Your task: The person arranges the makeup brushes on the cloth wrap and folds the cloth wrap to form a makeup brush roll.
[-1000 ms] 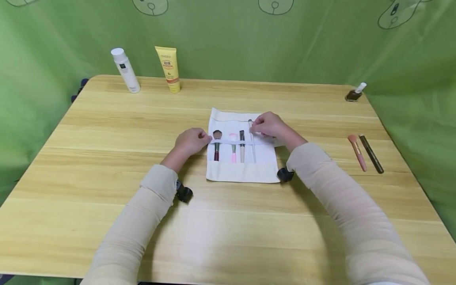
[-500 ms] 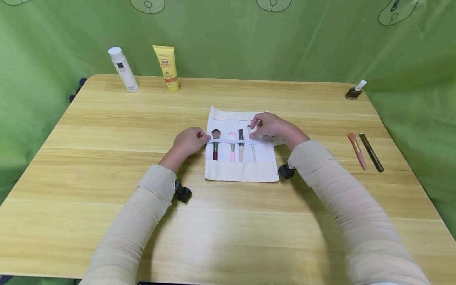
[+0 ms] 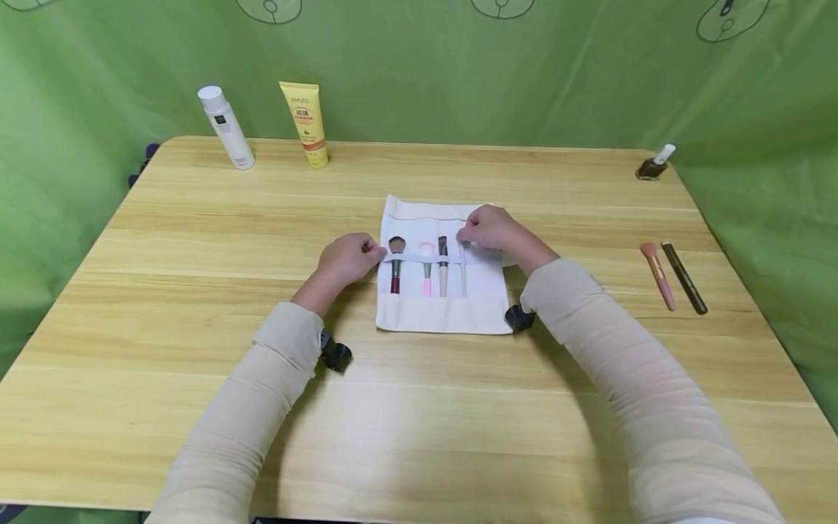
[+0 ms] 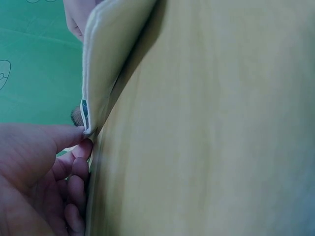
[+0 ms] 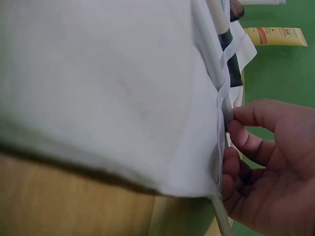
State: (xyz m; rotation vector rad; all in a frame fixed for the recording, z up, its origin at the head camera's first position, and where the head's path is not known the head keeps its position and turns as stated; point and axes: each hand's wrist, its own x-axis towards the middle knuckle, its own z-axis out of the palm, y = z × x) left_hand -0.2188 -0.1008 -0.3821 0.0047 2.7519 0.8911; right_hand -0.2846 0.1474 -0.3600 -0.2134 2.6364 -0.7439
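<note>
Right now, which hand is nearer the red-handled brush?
Left hand, pinching the brush roll beside the red-handled brush. Right hand is farther right, pinching the slim white brush.

R grip (image 3: 492,228) now pinching wht brush (image 3: 463,278).

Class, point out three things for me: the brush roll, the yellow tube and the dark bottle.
Brush roll (image 3: 445,314): head view, on its bare lower flap.
Yellow tube (image 3: 305,125): head view, on its printed front.
Dark bottle (image 3: 650,169): head view, on its dark lower body.
</note>
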